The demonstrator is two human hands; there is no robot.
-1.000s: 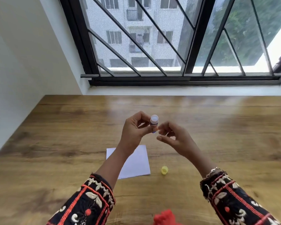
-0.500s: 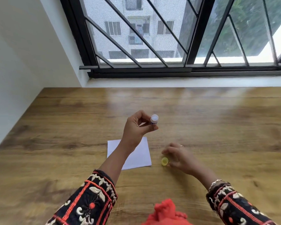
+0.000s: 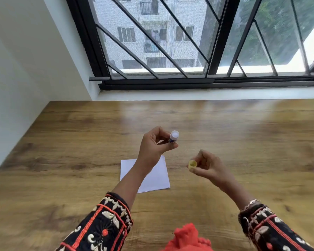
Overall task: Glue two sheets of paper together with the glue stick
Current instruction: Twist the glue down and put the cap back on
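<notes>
One wooden table (image 3: 243, 142) under barred window (image 3: 213, 42); left hand (image 3: 152, 147) grips glue stick (image 3: 174, 136), right hand (image 3: 207, 167) pinches cap (image 3: 192, 163).

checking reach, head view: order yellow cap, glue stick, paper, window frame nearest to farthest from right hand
1. yellow cap, pinched in the right hand
2. glue stick in left hand, paper on table: too close to call
3. window frame, far back
</notes>
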